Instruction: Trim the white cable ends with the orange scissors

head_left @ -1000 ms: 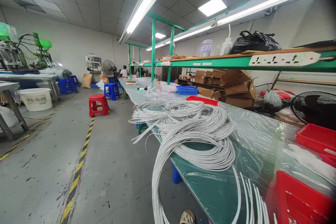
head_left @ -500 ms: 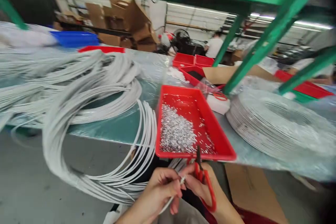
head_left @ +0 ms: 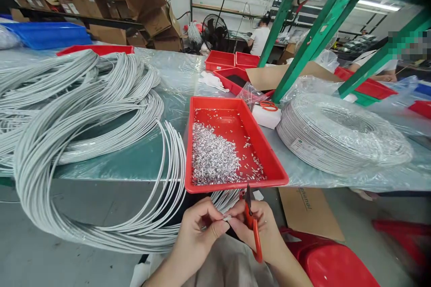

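Observation:
My left hand (head_left: 198, 231) pinches the end of a white cable (head_left: 226, 218) between thumb and forefinger. Right beside it, my right hand (head_left: 257, 224) has thumb and forefinger at the same cable end and also holds scissors (head_left: 253, 228) with orange-red handles, dark blades pointing up. Both hands are closed, just below the near edge of a red tray (head_left: 276, 166). Small silvery metal pieces (head_left: 213, 154) are heaped in the tray's left part. Thick loops of white cable (head_left: 37, 166) lie to the left and hang over the table edge.
A plastic-wrapped cable coil (head_left: 336, 134) lies on the right. Behind the tray are a white box (head_left: 266, 116), more red trays (head_left: 219, 60) and green posts (head_left: 299, 60). A red stool (head_left: 336, 264) stands at the lower right. A person (head_left: 260, 38) is in the background.
The view has shifted, so the table things appear lower left and more background shows. Both hands stay together at the cable end; the scissors are turned more upright in my right hand.

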A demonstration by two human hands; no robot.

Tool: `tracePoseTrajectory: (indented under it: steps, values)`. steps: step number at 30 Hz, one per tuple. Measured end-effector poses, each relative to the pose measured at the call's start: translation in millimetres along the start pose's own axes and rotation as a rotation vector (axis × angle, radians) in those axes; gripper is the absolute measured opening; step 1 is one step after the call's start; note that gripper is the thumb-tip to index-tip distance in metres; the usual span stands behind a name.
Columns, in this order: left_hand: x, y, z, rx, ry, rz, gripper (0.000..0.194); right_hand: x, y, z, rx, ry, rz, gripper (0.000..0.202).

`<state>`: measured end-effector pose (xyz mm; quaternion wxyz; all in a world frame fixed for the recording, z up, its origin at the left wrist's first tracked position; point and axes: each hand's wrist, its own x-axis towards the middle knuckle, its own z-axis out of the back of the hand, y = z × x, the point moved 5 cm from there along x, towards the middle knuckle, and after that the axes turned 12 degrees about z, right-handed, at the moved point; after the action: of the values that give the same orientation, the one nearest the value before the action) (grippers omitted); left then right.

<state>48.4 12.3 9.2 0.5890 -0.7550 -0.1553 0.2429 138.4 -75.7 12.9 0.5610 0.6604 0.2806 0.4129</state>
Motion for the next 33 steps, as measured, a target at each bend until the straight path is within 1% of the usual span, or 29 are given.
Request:
tracePoseTrajectory:
  steps: [2,6,11,15,18,20,21,24,25,26,27,28,30,31,32,33]
  values:
    - [-0.8,-0.8,0.5,0.057,-0.017,-0.029,0.023,-0.2,4.2,0.6,-0.018,-0.012,0.020,0.007]
    - [-2.9,-2.5,3.8,0.211,-0.103,-0.125,0.017,-0.4,9.7,-0.5,-0.055,-0.020,0.055,0.006]
    - [-4.3,-3.8,4.0,0.250,-0.166,-0.207,0.019,-2.8,11.5,-4.2,-0.127,-0.108,0.088,0.006]
    - [-3.5,-3.0,5.0,0.228,-0.186,-0.214,0.018,-2.3,13.1,-5.5,-0.185,-0.139,0.099,0.011]
    - [-1.8,-4.2,6.8,0.199,-0.186,-0.167,0.017,-1.9,15.4,-3.7,-0.233,-0.132,0.104,0.014]
    - [-0.7,-5.6,5.5,0.172,-0.144,-0.111,0.016,-2.8,16.8,-1.8,-0.270,-0.122,0.108,0.015]
    - [-0.3,-5.9,2.5,0.157,-0.084,-0.078,0.016,-3.3,17.6,-0.6,-0.289,-0.117,0.111,0.015]
    - [-2.2,-2.3,-11.8,0.180,0.176,0.032,0.012,-2.3,22.1,6.3,-0.341,-0.125,0.123,0.013]
    - [-3.7,0.6,-15.4,0.232,0.241,0.057,0.010,0.0,25.0,10.8,-0.360,-0.139,0.132,0.013]
    - [-5.1,4.2,-16.6,0.306,0.269,0.078,0.009,3.7,29.1,17.1,-0.394,-0.163,0.146,0.012]
    - [-6.0,8.3,-15.1,0.393,0.266,0.098,0.012,8.7,34.4,25.0,-0.445,-0.195,0.166,0.012]
    - [-6.8,12.6,-11.4,0.477,0.245,0.121,0.020,15.2,40.7,34.3,-0.519,-0.227,0.191,0.012]
    - [-8.8,18.9,0.9,0.583,0.197,0.164,0.035,31.6,53.9,53.2,-0.730,-0.252,0.239,0.016]
    - [-10.3,19.7,8.1,0.594,0.189,0.165,0.037,41.0,58.8,61.0,-0.854,-0.223,0.253,0.020]
    - [-11.8,18.3,16.1,0.582,0.182,0.144,0.033,50.4,61.3,67.0,-0.969,-0.164,0.254,0.024]
    - [-13.2,14.6,25.5,0.553,0.153,0.100,0.028,58.6,61.7,72.2,-1.054,-0.108,0.249,0.023]
